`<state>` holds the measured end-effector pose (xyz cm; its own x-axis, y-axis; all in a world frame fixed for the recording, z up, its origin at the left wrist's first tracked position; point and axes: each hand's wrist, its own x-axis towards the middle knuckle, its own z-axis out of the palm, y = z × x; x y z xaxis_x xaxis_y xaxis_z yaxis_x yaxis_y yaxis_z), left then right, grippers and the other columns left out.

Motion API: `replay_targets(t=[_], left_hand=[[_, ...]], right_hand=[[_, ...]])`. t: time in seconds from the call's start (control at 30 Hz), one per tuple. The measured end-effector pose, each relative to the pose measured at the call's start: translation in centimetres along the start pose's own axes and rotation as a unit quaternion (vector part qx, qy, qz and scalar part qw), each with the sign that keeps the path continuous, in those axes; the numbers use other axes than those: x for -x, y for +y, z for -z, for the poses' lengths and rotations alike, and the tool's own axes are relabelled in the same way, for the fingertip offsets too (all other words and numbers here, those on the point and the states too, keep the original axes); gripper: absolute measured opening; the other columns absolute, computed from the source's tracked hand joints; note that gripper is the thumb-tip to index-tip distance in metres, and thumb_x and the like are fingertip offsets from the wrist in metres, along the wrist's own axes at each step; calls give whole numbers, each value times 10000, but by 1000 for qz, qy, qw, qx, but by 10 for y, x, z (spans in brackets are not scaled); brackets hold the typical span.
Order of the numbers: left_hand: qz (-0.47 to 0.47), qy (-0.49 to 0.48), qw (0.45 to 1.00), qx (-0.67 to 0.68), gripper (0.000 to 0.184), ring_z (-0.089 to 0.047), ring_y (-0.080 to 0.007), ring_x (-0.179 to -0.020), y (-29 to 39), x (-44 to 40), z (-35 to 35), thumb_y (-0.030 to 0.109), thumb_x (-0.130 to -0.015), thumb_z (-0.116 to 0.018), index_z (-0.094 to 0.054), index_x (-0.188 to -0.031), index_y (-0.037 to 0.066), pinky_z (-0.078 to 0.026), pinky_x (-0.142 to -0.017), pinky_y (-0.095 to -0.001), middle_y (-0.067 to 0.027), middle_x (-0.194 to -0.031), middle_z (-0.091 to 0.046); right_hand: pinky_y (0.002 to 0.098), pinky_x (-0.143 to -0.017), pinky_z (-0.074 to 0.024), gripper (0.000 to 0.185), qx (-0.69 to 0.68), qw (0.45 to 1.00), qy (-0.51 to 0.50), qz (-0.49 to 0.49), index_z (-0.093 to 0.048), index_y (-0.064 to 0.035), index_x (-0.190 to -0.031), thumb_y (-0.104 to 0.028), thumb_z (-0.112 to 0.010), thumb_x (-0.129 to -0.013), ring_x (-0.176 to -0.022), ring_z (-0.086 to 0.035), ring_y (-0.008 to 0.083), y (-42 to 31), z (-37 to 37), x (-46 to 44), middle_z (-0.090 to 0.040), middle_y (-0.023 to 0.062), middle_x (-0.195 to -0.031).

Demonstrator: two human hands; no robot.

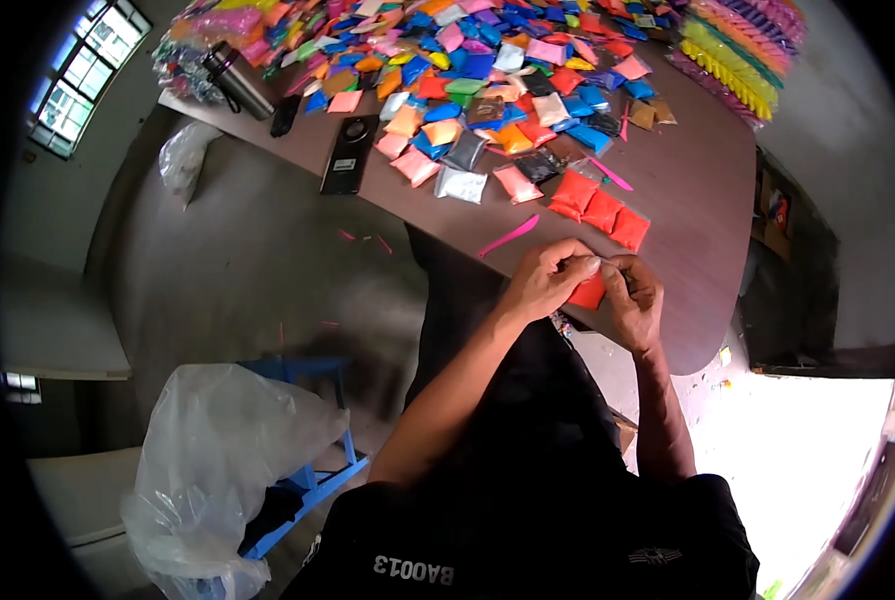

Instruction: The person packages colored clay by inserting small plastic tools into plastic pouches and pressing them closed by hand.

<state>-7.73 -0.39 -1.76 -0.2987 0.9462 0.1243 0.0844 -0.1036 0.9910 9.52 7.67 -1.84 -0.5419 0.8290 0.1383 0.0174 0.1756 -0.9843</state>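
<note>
A small red packet (pixel 587 292) is held at its top edge between both hands, at the near edge of the table. My left hand (pixel 550 277) pinches it with thumb and forefinger. Close beside it, my right hand (pixel 635 300) pinches the same edge, fingers curled. Just beyond the hands lie three red packets (pixel 601 211) side by side. To their left rests a pink plastic stick (pixel 509 235), and another pink stick (pixel 610 174) lies farther back. What the fingertips do at the packet's edge is partly hidden.
A large heap of colourful packets (pixel 477 70) covers the table's (pixel 702 230) far side. Bundles of coloured strips (pixel 732 60) stand at the back right. At the left are a steel flask (pixel 242 82) and a black device (pixel 349 155). A plastic bag (pixel 217 460) drapes a blue stool (pixel 317 480).
</note>
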Motion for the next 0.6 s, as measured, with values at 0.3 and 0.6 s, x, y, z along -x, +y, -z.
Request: replay_targets(t=[0.3,0.6], left_hand=[[19,-4,1000,16,226,-546,-37,-764,2,1,-1,235,-1041,-731,-741,-1078,12,-459,-682,-243,49,-826,-639],[-5,13,999,46,191,-541,-41,-749,-4,1,-2,196,-1051,-708,-741,-1044,7,-449,-670,-233,51,-814,-632]], right_hand=[[242,-671,-472,183,-37,999,-9,1,-712,33,-1086,-148,-700,-1068,-753,-564,49,-7,2,0,-650,-28,-854],[235,-666,-466,144,-28,999,-17,-7,-727,23,-1072,-119,-710,-1054,-768,-551,41,-7,-4,-2,-652,-33,-859]])
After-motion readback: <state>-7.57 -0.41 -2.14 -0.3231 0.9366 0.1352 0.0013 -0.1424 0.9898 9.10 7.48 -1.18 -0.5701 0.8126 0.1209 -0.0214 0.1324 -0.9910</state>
